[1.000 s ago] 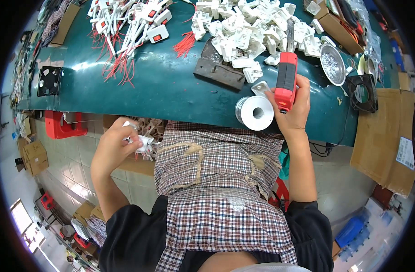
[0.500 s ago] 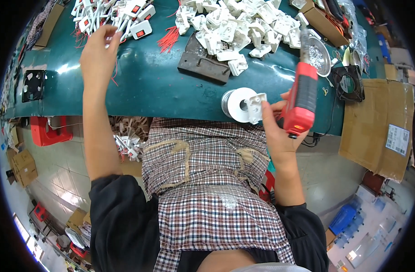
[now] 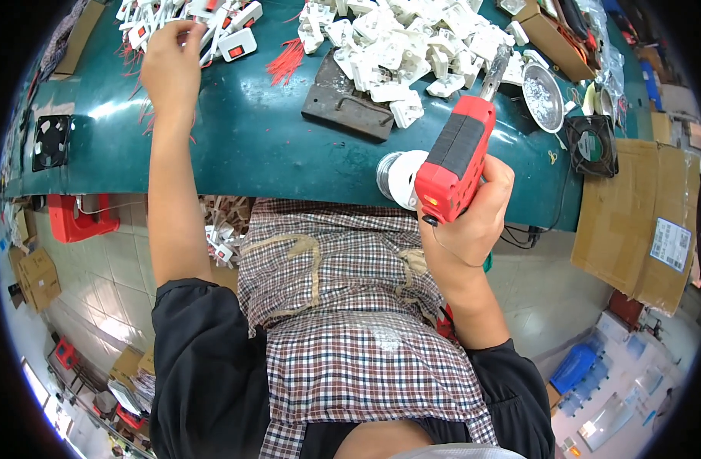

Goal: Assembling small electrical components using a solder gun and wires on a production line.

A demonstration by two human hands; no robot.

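The right hand (image 3: pixel 473 222) holds a red power screwdriver (image 3: pixel 456 161); its grip is wrapped tight around the lower body of the tool. The tool has a blocky red plastic housing with a dark grey textured panel on its upper face and a slim metal shaft at the far end. It stands tilted above the near edge of the surface (image 3: pixel 251 153), just right of the white tape roll (image 3: pixel 400 177).

The tape roll is a round, smooth spool lying at the near edge of the surface. Beyond the roll lies a flat, dark, rough-looking metal plate (image 3: pixel 346 107). Beyond the plate sits a heap of white moulded plastic parts (image 3: pixel 404 38), angular and glossy.

Far left of the roll, the left hand (image 3: pixel 170 65) reaches into a pile of white switch units with red wires (image 3: pixel 205 23); its fingers are curled onto the pile, but what they pinch cannot be told. The surface is smooth, dark green and slightly shiny. Right of the roll stands a shallow round metal dish (image 3: pixel 541 96).
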